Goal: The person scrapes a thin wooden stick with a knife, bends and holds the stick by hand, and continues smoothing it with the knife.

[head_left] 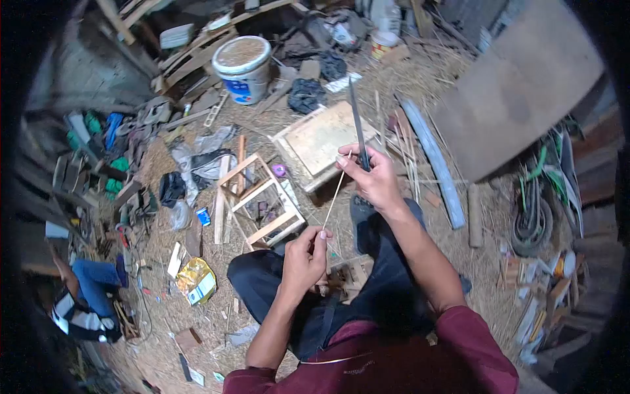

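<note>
My left hand (304, 261) is closed and pinches the lower end of a thin pale wooden stick (336, 196). Higher up, my right hand (375, 178) is wrapped around the dark handle of a long knife (356, 115), its blade pointing up and away from me. The thumb and fingers of that hand are also at the upper end of the stick. Beyond my hands lies a low wooden board stand (328, 141) with a pale top. A small wooden frame (262, 200) made of slats stands left of it, near my knee.
A white bucket (243, 69) with a lid stands at the back. Thin sticks (407, 141) and a grey plank (434, 164) lie to the right, before a large leaning board (525, 85). A yellow packet (196, 281) is on the straw-covered ground. Another person (92, 289) sits at the far left.
</note>
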### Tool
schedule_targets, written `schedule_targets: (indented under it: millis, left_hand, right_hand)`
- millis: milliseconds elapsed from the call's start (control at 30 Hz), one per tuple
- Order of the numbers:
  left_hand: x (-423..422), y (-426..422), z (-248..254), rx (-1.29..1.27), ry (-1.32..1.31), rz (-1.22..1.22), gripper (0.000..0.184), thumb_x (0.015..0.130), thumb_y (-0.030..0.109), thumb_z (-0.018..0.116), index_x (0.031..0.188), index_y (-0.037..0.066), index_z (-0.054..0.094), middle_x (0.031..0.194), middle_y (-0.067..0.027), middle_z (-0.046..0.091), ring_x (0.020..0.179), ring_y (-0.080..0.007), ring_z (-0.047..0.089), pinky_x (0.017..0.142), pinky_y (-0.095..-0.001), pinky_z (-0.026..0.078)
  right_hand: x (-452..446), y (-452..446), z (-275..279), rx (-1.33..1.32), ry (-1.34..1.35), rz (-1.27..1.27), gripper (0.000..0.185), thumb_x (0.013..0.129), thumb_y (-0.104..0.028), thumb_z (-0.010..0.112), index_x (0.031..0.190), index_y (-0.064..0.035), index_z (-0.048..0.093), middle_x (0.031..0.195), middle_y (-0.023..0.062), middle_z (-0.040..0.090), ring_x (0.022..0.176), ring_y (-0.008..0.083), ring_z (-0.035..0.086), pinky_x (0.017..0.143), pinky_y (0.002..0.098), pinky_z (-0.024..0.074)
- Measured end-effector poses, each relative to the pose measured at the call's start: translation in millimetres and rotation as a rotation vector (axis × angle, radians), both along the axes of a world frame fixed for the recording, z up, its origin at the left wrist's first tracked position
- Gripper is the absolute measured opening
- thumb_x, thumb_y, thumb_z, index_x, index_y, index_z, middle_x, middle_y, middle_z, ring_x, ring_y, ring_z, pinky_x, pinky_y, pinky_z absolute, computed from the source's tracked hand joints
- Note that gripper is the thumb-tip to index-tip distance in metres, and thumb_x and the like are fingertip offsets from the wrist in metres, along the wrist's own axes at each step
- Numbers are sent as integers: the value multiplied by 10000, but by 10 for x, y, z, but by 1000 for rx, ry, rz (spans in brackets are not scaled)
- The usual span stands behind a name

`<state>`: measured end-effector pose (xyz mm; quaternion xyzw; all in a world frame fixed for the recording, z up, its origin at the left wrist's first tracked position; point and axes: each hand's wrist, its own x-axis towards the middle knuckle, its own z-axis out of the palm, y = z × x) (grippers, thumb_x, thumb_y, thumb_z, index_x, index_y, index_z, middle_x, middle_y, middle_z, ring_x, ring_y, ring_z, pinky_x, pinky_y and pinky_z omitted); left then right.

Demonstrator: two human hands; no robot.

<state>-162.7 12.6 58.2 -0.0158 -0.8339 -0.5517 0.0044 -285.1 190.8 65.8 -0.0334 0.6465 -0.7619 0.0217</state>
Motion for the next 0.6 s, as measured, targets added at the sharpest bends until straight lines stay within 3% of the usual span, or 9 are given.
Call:
schedule_targets:
  millis: [100,167,233,300,333,367,433,500,600]
  left_hand:
    - [-188,-202,88,18,-34,12,158,971,115,527,958,5,640,589,-42,543,498,-65,479,469,-264,382]
    - [-378,-427,129,287,-257,-46,182,994,123,499,1031,-5,622,678,-16,586,539,-65,528,473,-223,415]
    - [-596,-619,56,474,-258,-58,178,989,117,508,1026,-20,616,718,-29,610,562,-68,547,471,-208,423]
    - [-867,-758,38,550,-231,-57,160,966,122,546,1048,-1,607,773,-43,631,573,-77,558,461,-201,401]
    - [-1019,-818,23,604,-258,-42,151,961,116,550,1042,2,605,774,-42,627,572,-78,552,449,-195,386]
    - [-1185,-885,-10,657,-280,-28,141,956,111,555,1036,5,603,775,-41,624,571,-78,546,437,-190,371]
    - [-1491,-994,-162,804,-245,21,126,942,127,580,1018,30,606,789,-42,625,536,-83,519,409,-180,351]
    - [-1650,-1089,-355,994,-179,37,118,947,141,574,1009,44,600,815,-60,645,599,-95,581,474,-186,425]
    - [-1607,-1148,-556,1112,-198,207,114,951,140,567,1019,53,595,904,-98,675,775,-148,655,662,-251,525]
  right_hand:
    - [-283,-329,60,-116,-10,75,291,866,-115,724,1107,14,624,799,33,687,747,43,585,702,199,449]
    - [-529,-500,156,-137,6,109,298,866,-118,724,1116,5,620,783,42,698,648,28,534,614,195,404]
    - [-698,-624,187,-136,-23,131,318,868,-123,722,1140,-3,608,779,47,706,481,-1,433,446,186,324]
    - [-846,-756,220,-139,26,114,345,870,-131,723,1164,-4,594,768,38,705,422,-13,358,382,196,242]
    - [-930,-812,180,-130,52,85,377,873,-144,723,1189,0,576,786,54,709,430,-12,378,389,188,252]
    - [-1051,-884,31,-18,137,-2,377,900,-165,693,1208,10,564,814,70,716,518,21,481,477,186,359]
    - [-1166,-1028,-221,-50,216,-114,390,926,-206,663,1221,25,555,845,85,718,690,61,581,648,216,449]
    - [-1169,-1002,-482,86,79,-92,388,935,-225,648,1212,32,562,846,87,715,791,85,604,742,242,457]
    - [-1128,-1004,-629,294,44,39,374,936,-237,645,1181,39,582,846,89,710,830,103,623,772,257,467]
